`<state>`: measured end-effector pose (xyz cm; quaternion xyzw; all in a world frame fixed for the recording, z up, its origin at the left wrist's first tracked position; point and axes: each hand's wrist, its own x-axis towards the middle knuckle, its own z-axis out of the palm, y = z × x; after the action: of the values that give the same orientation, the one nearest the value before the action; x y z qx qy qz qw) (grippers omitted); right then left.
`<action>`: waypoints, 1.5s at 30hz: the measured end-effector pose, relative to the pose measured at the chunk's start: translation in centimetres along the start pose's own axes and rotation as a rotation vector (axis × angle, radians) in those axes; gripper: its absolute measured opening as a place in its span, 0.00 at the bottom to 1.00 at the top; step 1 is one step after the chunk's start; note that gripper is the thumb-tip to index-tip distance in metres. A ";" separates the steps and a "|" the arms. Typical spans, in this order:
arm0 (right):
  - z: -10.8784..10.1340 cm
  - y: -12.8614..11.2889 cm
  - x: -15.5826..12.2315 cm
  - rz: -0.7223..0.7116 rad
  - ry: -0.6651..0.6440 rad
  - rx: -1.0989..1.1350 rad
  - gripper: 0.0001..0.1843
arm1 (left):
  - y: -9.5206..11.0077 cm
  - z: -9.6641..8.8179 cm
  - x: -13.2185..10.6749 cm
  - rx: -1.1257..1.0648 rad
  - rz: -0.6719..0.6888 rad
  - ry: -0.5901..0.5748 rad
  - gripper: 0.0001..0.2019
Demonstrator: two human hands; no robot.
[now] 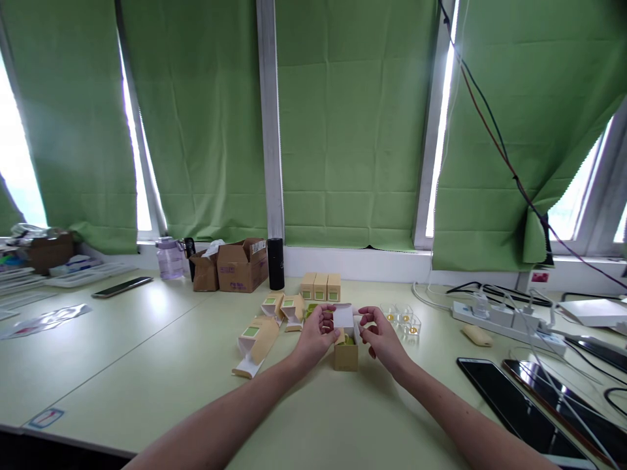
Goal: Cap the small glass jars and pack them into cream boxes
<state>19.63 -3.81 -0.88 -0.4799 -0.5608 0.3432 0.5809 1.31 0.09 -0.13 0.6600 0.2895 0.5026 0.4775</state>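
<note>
A small kraft cardboard box [346, 360] stands on the table in front of me, its white-lined lid [343, 316] raised at the back. Something green shows inside, too small to make out. My left hand [316, 334] is at the box's left side, fingers bent and thumb against its upper edge. On the other side, my right hand [385, 339] is beside the raised lid with curved fingers, thumb and forefinger apart; nothing shows between them. Clear small cups [405, 316] with yellow bits inside sit beyond my right hand. Opened kraft boxes [259, 339] lie left of my left hand.
Three closed kraft boxes [321, 287] stand in a row behind. Farther back are a black cylinder [275, 264], brown cartons [241, 266] and a purple bottle [170, 258]. A power strip [507, 324] with cables and a dark tablet [514, 405] lie on the right.
</note>
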 end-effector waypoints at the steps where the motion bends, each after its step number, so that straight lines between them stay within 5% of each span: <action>1: 0.0 0.0 0.0 -0.003 -0.006 -0.005 0.23 | 0.0 0.0 0.0 0.005 0.001 -0.001 0.25; 40: 0.6 1.0 -0.1 0.056 -0.095 -0.077 0.26 | -0.3 -0.2 -0.2 0.078 0.042 -0.007 0.28; 45: 0.6 0.7 -0.2 0.056 -0.109 -0.079 0.27 | -0.5 -0.2 0.0 0.153 0.090 -0.010 0.16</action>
<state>19.08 -3.64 -1.66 -0.4985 -0.5910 0.3628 0.5203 1.13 0.36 -0.57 0.7093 0.2946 0.4967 0.4043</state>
